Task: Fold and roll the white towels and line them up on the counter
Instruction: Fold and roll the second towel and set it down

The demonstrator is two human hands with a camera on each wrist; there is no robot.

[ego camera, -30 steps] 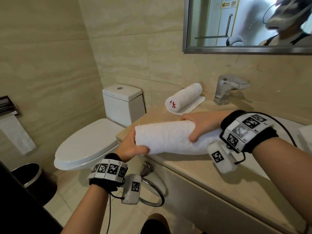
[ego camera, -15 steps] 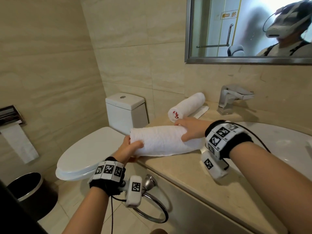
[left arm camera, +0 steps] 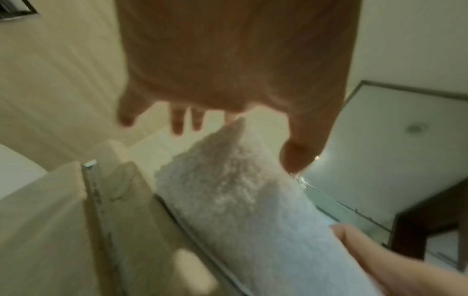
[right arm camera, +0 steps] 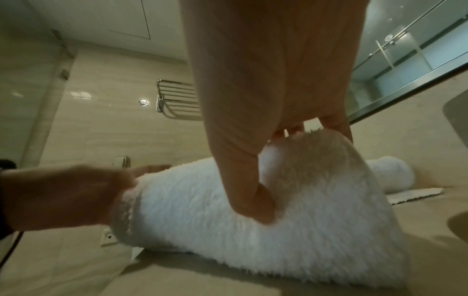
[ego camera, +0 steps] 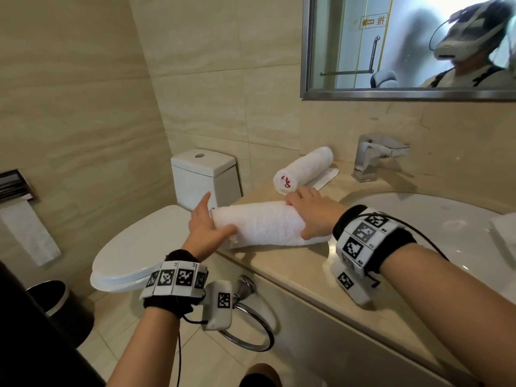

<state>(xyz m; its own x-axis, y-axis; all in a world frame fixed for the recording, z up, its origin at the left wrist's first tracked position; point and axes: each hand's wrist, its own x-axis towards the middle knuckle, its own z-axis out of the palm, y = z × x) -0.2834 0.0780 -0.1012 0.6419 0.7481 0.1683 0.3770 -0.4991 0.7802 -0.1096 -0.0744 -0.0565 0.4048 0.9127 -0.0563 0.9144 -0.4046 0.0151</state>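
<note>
To my left, a white toilet (ego camera: 145,247) with its lid down, a dark bin (ego camera: 60,305) beside it and a paper holder (ego camera: 15,185) on the wall. Ahead: a chrome tap (ego camera: 374,155), a basin (ego camera: 446,219), a mirror (ego camera: 405,46). A towel ring (ego camera: 251,328) hangs below.

Beige stone bench (ego camera: 282,270) carries rolled white towel (ego camera: 259,224) under both grips, near front edge. Second rolled towel (ego camera: 303,170) just beyond right grip (ego camera: 312,212), lying on flat white cloth (ego camera: 326,177). Faucet (ego camera: 374,156) further back right.

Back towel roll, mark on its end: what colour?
Red, on the white end face of the back towel roll. Head view shows it best.
</note>
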